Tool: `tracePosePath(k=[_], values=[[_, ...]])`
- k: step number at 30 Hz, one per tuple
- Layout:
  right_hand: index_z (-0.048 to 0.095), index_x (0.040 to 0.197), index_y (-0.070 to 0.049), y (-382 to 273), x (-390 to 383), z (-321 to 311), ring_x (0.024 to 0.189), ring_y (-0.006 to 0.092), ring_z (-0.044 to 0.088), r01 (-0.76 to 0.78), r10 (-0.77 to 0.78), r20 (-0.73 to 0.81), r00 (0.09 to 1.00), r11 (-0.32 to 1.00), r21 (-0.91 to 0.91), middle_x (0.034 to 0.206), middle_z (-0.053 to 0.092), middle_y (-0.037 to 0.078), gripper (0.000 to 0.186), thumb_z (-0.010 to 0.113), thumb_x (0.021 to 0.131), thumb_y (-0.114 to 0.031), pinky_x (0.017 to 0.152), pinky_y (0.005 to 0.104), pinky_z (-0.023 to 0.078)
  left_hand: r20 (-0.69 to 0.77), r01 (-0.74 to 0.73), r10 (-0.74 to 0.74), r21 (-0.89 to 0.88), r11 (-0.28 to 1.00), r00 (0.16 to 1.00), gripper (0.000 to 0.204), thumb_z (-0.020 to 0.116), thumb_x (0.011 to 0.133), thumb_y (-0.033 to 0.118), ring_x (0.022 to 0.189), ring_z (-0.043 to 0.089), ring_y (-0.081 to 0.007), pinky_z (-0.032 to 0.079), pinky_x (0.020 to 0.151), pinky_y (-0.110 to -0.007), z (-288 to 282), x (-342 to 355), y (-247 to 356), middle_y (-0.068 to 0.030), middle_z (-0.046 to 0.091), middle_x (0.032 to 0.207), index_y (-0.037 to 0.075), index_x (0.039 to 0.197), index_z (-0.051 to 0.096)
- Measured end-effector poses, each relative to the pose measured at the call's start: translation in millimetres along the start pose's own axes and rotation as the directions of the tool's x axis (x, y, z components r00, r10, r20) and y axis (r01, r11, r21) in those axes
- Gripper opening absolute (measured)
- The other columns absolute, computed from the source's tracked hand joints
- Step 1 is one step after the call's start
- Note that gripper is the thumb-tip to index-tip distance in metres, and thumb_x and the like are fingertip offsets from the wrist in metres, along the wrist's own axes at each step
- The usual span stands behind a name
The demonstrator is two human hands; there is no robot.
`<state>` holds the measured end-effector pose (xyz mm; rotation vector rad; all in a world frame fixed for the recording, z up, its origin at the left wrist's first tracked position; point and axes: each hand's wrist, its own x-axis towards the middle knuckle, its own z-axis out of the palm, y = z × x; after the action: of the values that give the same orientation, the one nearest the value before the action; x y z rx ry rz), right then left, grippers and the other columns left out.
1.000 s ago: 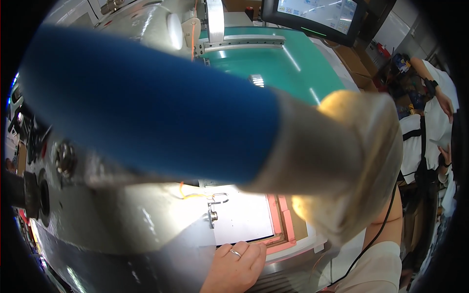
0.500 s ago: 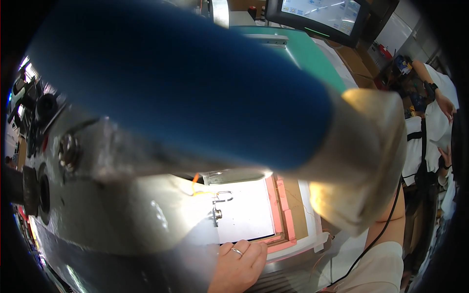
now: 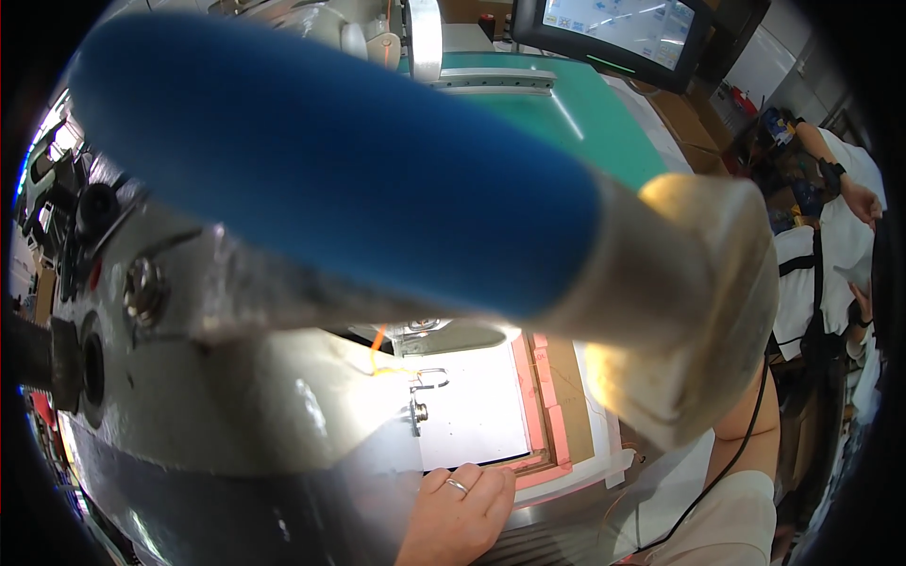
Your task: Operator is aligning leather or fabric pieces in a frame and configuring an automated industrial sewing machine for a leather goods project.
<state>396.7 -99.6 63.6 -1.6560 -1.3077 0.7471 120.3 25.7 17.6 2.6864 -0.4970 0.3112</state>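
Observation:
At the bottom centre, my left hand [image 3: 460, 509], with a ring on one finger, rests at the near edge of a flat pink-edged frame [image 3: 557, 439]. Its fingers are bent and close together over that edge; the thumb is hidden. A white sheet [image 3: 477, 434] lies inside the frame, brightly lit. Above the sheet are the metal foot [image 3: 418, 412] of a sewing machine and an orange thread [image 3: 379, 351]. My right forearm [image 3: 755, 410] reaches up at the right, but the hand is hidden behind a glowing, blurred block [image 3: 703, 311].
A large blue rounded cylinder [image 3: 359, 160] spans the upper view, close and blurred. The grey machine body [image 3: 217, 406] fills the left. Behind lie a green surface [image 3: 528, 123] and a screen [image 3: 618, 28]. A black cable [image 3: 727, 462] crosses my right arm. Another person [image 3: 840, 236] is at far right.
The blue cylinder and the glowing block have shifted slightly left in view, uncovering more of the machine parts behind. My left hand and the frame stay practically in place.

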Motion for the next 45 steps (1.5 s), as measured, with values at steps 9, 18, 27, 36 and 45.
tracePosePath(k=[9, 18, 27, 36, 45], values=[[0.062, 0.097, 0.004, -1, 2, 3, 0.083, 0.0125, 0.057, -0.058, 0.058, 0.007, 0.998, 0.992, 0.111, 0.091, 0.065, 0.008, 0.015, 0.062, 0.084, -0.004, 0.078, 0.0259, 0.047, 0.087, 0.022, -0.022, 0.001, 1.0, 0.996, 0.026, 0.055, 0.074, 0.013, 0.072, 0.051, -0.0182, 0.042, 0.061, -0.03, -13, 7, 2, -0.0056, 0.047, 0.078, 0.001, 0.096, 0.059], [0.063, 0.094, 0.002, 4, 1, 13, 0.077, 0.0117, 0.058, 0.086, -0.093, -0.069, 0.993, 0.992, -0.097, 0.086, 0.066, 0.007, 0.023, 0.069, 0.077, -0.011, 0.073, 0.0266, 0.048, 0.059, 0.015, -0.013, -0.036, 0.999, 0.998, 0.025, 0.055, 0.074, 0.013, 0.071, 0.051, -0.0177, 0.042, 0.06, -0.029, -5, 2, 0, -0.0053, 0.047, 0.077, 0.001, 0.095, 0.059], [0.063, 0.093, 0.001, 4, -3, 26, 0.074, 0.0078, 0.057, -0.053, 0.065, -0.186, 0.98, 0.996, 0.07, 0.082, 0.065, 0.003, 0.018, 0.068, 0.081, -0.011, 0.069, 0.0254, 0.048, 0.106, 0.027, -0.029, 0.017, 0.999, 0.994, 0.024, 0.054, 0.074, 0.013, 0.07, 0.049, -0.0172, 0.041, 0.059, -0.029, -13, 7, 3, -0.0049, 0.045, 0.076, 0.001, 0.094, 0.059], [0.064, 0.096, 0.001, 10, -12, 27, 0.077, 0.0091, 0.059, -0.163, 0.206, -0.258, 0.944, 0.97, 0.178, 0.086, 0.065, 0.004, 0.015, 0.065, 0.085, -0.01, 0.071, 0.0244, 0.048, -0.019, -0.032, 0.032, -0.036, 0.999, 0.999, 0.021, 0.054, 0.073, 0.012, 0.069, 0.049, -0.0167, 0.041, 0.059, -0.028, 10, -3, 3, -0.0047, 0.045, 0.075, 0.001, 0.091, 0.058], [0.065, 0.101, 0.004, -20, 4, 26, 0.088, 0.0158, 0.061, -0.297, 0.289, -0.212, 0.933, 0.955, -0.002, 0.093, 0.067, 0.01, 0.019, 0.058, 0.093, -0.011, 0.081, 0.0295, 0.047, 0.02, 0.016, -0.016, -0.013, 1.0, 1.0, 0.022, 0.054, 0.073, 0.013, 0.071, 0.05, -0.0168, 0.042, 0.06, -0.028, 12, -6, 6, -0.0046, 0.046, 0.076, 0.002, 0.091, 0.059]])
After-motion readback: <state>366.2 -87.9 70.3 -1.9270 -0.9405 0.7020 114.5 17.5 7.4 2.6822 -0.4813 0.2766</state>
